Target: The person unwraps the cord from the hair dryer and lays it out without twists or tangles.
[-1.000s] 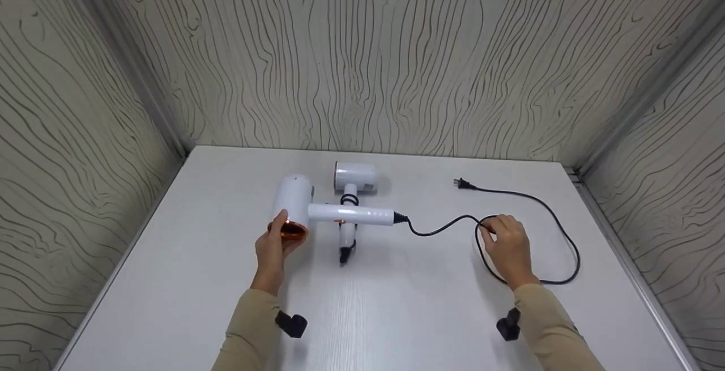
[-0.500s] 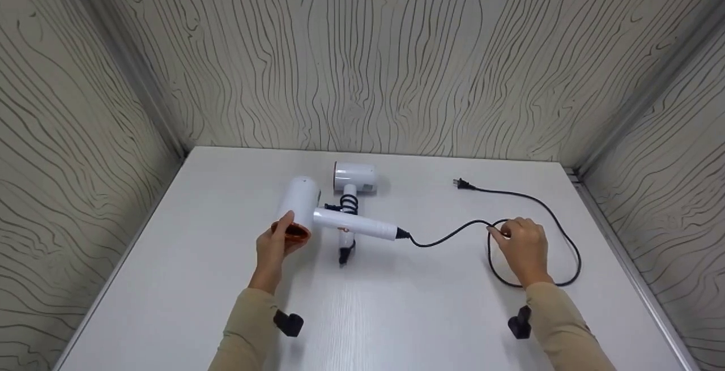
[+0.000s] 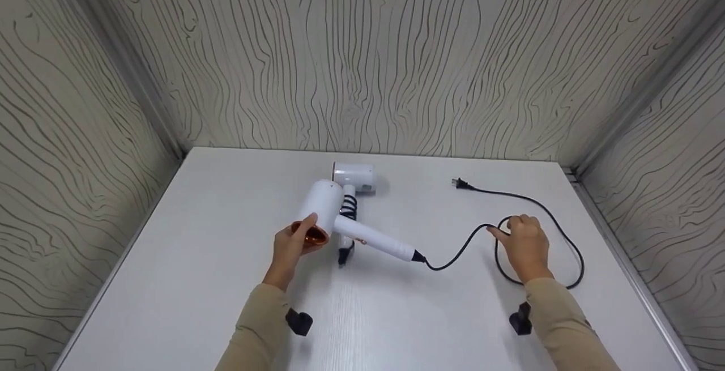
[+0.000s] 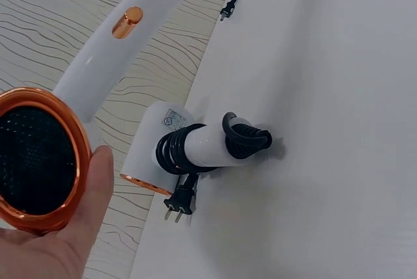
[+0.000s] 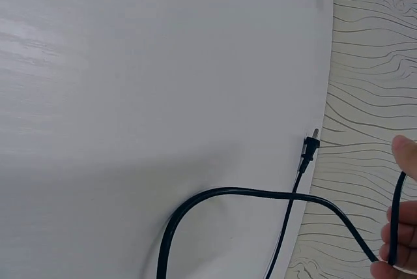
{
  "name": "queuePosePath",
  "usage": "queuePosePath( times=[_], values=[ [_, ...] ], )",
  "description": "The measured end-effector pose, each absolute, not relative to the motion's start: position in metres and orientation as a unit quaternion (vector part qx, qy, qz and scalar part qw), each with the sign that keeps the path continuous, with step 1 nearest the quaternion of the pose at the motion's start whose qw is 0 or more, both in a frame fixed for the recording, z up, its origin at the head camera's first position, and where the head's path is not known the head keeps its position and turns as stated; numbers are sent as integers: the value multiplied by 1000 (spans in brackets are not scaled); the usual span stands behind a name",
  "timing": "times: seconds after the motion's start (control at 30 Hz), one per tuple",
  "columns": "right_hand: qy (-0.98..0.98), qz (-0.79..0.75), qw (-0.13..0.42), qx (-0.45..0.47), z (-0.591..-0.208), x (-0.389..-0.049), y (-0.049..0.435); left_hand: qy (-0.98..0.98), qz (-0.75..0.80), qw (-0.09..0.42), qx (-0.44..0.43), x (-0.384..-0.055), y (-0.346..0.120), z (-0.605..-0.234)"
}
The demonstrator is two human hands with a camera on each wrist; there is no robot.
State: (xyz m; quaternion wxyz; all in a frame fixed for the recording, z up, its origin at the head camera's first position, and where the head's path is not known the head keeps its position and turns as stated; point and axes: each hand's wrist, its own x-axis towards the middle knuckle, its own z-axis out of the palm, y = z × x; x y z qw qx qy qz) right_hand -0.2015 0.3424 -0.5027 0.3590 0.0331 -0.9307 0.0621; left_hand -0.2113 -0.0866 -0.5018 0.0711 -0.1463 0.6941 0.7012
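My left hand point(image 3: 289, 252) grips a white hair dryer point(image 3: 323, 205) by its barrel, near the copper-rimmed outlet. The dryer is held above the table, its handle point(image 4: 107, 51) slanting down to the right in the head view. A black cord point(image 3: 453, 260) runs from the handle's end to my right hand point(image 3: 528, 248), which pinches it between thumb and fingers. Past that hand the cord loops over the table to a two-pin plug point(image 3: 461, 183). Behind the held dryer lies a second white hair dryer point(image 3: 355, 174), its own cord point(image 4: 174, 150) wound round its handle.
The white table point(image 3: 408, 314) carries everything. Patterned wall panels point(image 3: 362, 59) enclose its back and sides. The second dryer's plug point(image 4: 181, 199) sticks out beside its handle in the left wrist view. Black mounts point(image 3: 299, 321) sit on both sleeves.
The held dryer has shifted right, and its handle has tilted from level to down-right. My right hand has moved slightly right with the cord.
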Motion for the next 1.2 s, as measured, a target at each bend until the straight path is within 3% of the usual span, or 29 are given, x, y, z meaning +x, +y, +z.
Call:
queuePosePath(
  times=[0.37,0.73,1.2],
  values=[
    [-936,80,312,144,-518,-203,335,717,681,110,-103,-211,-59,-507],
    [-952,93,236,169,-530,-200,327,741,641,164,-115,-216,-33,-511],
    [-947,82,247,190,-532,-199,330,759,619,177,-92,-219,0,-524]
  ],
)
